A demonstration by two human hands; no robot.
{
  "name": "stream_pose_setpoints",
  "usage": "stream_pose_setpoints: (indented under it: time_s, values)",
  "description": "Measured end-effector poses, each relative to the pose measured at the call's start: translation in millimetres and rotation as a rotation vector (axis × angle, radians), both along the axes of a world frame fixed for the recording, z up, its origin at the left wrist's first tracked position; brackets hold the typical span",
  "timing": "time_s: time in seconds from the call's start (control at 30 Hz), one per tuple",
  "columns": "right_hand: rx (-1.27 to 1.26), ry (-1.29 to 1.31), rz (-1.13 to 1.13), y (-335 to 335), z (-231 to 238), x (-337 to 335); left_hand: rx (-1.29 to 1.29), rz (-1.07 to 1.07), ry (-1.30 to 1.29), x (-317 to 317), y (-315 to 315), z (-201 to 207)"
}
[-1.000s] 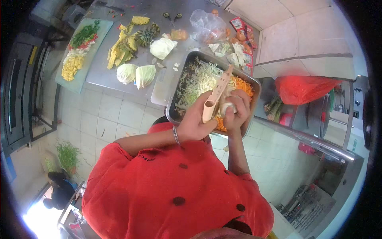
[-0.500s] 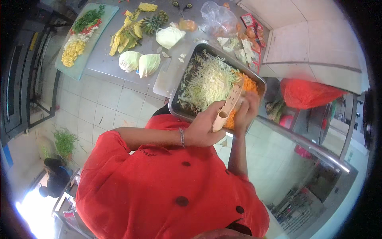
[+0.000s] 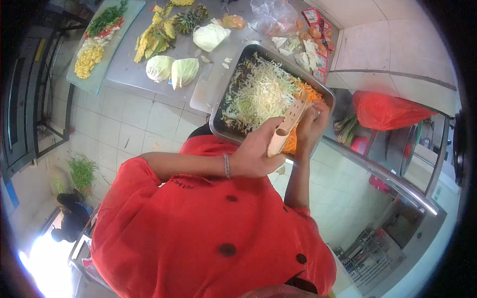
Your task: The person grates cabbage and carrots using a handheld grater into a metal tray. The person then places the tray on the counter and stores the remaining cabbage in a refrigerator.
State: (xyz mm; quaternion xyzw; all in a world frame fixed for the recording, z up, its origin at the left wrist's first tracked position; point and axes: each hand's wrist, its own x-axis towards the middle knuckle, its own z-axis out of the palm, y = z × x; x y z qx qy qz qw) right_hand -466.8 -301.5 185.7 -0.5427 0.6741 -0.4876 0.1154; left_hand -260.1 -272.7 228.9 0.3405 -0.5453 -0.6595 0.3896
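Grater (image 3: 296, 111), slotted, beige; handle gripped by left hand (image 3: 254, 151); held over metal tray (image 3: 236, 82), toward its right edge, above shredded carrot (image 3: 289, 144). Right hand (image 3: 312, 128): fingers curled beside grater; contents cannot be told.

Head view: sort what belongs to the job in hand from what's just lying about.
Apparently in use:
- left hand, gripping the beige slotted tool
- right hand, beside the tool
- metal tray
- pale shreds
- orange shreds

Apparently just lying about:
- pineapple crown
- clear plastic bag
- red bag
- chopping board with cut food
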Motion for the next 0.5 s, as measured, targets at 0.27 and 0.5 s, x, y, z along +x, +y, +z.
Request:
stream_pose_setpoints:
  time_s: [0.27, 0.5]
  values:
    - [-0.001, -0.122, -0.020, 1, -28, -7, -0.010, 0.011, 0.026, -3, 4, -4]
    - [-0.139, -0.002, 0.116, 15, 7, 32, 0.113, -0.026, -0.100, -1, -5, 2]
